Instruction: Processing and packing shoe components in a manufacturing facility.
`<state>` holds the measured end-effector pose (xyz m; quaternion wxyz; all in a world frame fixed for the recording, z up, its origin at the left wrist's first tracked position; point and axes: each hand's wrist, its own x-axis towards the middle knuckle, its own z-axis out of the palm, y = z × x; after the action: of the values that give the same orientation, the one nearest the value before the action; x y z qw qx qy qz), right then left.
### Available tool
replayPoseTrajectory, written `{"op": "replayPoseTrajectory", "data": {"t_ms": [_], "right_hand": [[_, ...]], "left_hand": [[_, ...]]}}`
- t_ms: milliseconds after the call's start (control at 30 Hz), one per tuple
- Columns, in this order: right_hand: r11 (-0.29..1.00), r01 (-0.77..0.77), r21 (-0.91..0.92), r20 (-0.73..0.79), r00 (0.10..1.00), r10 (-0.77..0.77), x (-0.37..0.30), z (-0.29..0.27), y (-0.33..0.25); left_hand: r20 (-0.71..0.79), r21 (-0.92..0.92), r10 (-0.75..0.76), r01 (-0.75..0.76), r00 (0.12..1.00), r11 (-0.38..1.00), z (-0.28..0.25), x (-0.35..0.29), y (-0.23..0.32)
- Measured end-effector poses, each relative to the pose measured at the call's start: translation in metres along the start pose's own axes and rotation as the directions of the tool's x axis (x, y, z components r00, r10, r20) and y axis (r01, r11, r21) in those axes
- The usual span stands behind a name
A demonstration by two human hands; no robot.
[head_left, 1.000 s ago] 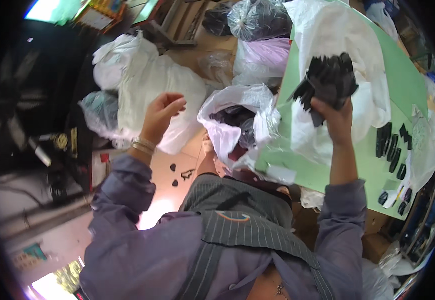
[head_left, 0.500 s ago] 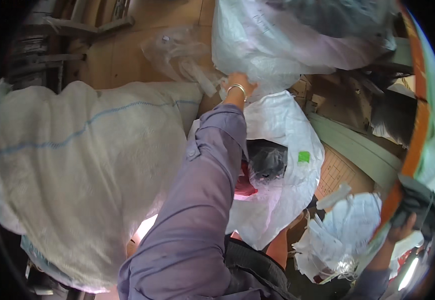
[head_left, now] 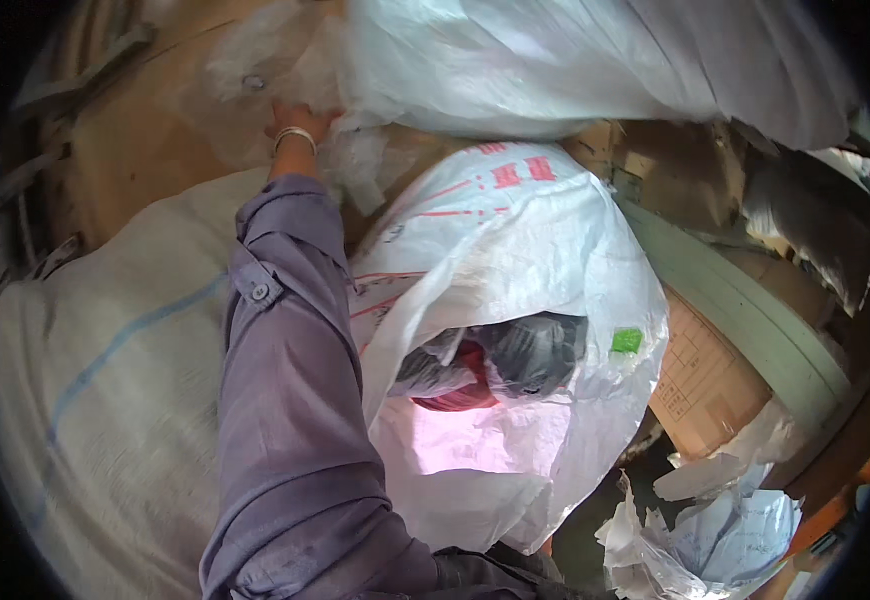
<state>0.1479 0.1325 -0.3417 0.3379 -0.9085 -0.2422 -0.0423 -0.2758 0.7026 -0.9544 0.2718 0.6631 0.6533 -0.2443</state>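
Observation:
My left hand (head_left: 300, 128), with a bracelet at the wrist, reaches far forward on the left. Its fingers are spread at the edge of a crumpled clear plastic bag (head_left: 270, 60), which lies on brown cardboard (head_left: 145, 150). Below and to the right, a white woven sack (head_left: 525, 250) with red print and a green patch gapes wide. Dark plastic-wrapped bundles (head_left: 540, 350) and a red one (head_left: 463, 385) show inside it. My right hand is out of the picture.
A bulky beige sack (head_left: 135, 400) with a blue stripe fills the left. Across the top hangs a big translucent bag (head_left: 555, 70). To the right are a pale green beam (head_left: 735, 300), a printed carton (head_left: 705, 380) and torn white packaging (head_left: 705, 540).
My left hand has moved left, from beside the big translucent bag to the loose clear bag. The view has shifted, uncovering more of the sack's mouth. My right hand, seen earlier with something dark, has left view.

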Motion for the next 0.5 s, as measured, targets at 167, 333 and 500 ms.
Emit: {"op": "replayPoseTrajectory", "data": {"t_ms": [167,333,500], "right_hand": [[1.0,-0.026,-0.009,0.023,0.999,0.026,0.003,-0.008,-0.003],[0.995,-0.044,0.095,0.005,0.999,0.044,0.001,-0.034,0.009],[0.918,0.017,0.396,0.051,0.998,-0.04,0.0,0.0,-0.02]], "left_hand": [[0.12,0.276,0.069,-0.1,0.99,0.956,0.107,-0.03,0.034],[-0.16,-0.56,-0.159,0.043,0.974,0.827,0.083,-0.119,0.018],[-0.483,-0.875,-0.313,-0.454,0.818,0.166,-0.025,-0.24,0.008]]}}
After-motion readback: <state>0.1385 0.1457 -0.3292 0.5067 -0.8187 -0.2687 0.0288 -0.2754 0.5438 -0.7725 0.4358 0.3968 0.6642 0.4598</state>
